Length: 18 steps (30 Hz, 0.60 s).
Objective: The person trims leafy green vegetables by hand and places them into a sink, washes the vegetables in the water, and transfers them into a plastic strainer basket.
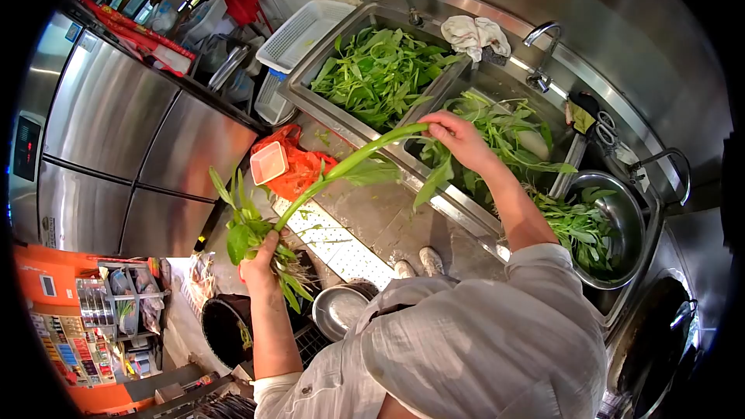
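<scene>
A long, thick green stalk of a leafy vegetable, much like water spinach, stretches slantwise between my hands above the floor. My left hand is closed around its lower part, with leaves fanning out about the fingers. The other end is pinched by my right hand over the front edge of the sink. Beyond and beside that hand, more leafy greens lie in the middle basin. A heap of loose greens fills the left basin. Further right, a steel bowl holds more greens.
Three taps line the sink's back, near a white cloth and scissors. A white basket stands left of the sink. On the floor are a red plastic bag, a black bucket and a metal pan. A steel fridge stands left.
</scene>
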Motion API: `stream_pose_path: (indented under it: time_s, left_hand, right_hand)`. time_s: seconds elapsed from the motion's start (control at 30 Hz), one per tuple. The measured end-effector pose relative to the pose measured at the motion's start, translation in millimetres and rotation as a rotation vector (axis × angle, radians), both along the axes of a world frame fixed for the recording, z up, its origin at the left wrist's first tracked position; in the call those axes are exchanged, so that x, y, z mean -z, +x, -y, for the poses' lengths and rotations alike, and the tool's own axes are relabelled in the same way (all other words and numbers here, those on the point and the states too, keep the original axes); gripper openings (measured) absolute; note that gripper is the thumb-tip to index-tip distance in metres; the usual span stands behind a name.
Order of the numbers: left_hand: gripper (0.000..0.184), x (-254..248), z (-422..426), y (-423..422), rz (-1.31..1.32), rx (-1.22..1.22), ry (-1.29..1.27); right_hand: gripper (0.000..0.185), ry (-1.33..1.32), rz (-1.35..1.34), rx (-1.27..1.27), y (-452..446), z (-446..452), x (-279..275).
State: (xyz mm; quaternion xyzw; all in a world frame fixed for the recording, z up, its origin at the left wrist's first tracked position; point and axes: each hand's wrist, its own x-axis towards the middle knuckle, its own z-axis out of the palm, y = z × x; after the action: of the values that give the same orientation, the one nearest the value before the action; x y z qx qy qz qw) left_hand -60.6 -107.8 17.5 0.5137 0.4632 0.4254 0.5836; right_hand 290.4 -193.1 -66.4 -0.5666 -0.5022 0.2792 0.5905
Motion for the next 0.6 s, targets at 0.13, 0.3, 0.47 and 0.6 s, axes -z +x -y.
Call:
stream_pose_path:
  time_s: [0.13,0.3,0.47,0.6]
  left_hand:
    - [0.018,16,0,15,0.020,0.060,-0.091]
    - [0.017,21,13,54,0.039,0.205,-0.070]
    - [0.018,42,31,101,0.039,0.383,-0.026]
    - [0.018,54,27,118,0.007,0.433,0.066]
  right_hand:
    - [0.021,0.077,0.447,0.297,7,19,-11]
    - [0.016,0.103,0.629,0.458,39,35,7]
    - [0.023,-0.099,-0.409,0.267,85,47,30]
    - [0.026,-0.096,-0.786,0.602,136,71,69]
